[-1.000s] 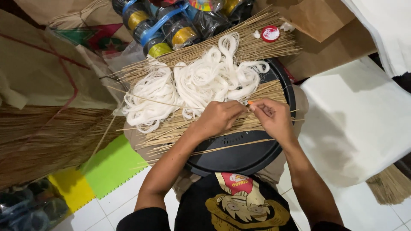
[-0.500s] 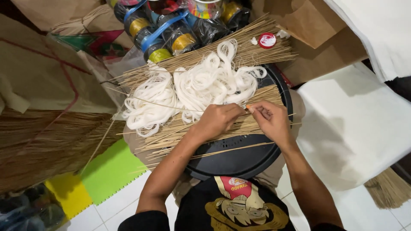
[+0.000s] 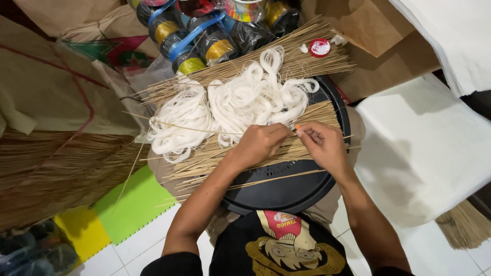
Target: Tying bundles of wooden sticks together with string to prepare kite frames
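A round black tray [image 3: 286, 191] rests on my lap. Across it lie bundles of thin tan sticks [image 3: 220, 156] and a heap of white string loops [image 3: 230, 105]. My left hand [image 3: 263, 143] is curled over the near bundle of sticks, its fingertips pinching at the spot where both hands meet. My right hand [image 3: 322, 145] pinches a small orange-tipped piece there, right at the edge of the string heap. One long stick [image 3: 174, 125] runs leftward from the hands across the string.
Dark thread spools [image 3: 204, 36] wrapped in plastic sit beyond the tray. A small red cap [image 3: 320, 47] lies on the far sticks. A large straw bundle [image 3: 56, 174] is at left, white sheets [image 3: 429, 148] at right, brown paper bags [image 3: 358, 25] behind, green and yellow foam mats [image 3: 128, 204] below.
Both hands stay pinched together at the same spot with only slight finger movement. The view has shifted a little.
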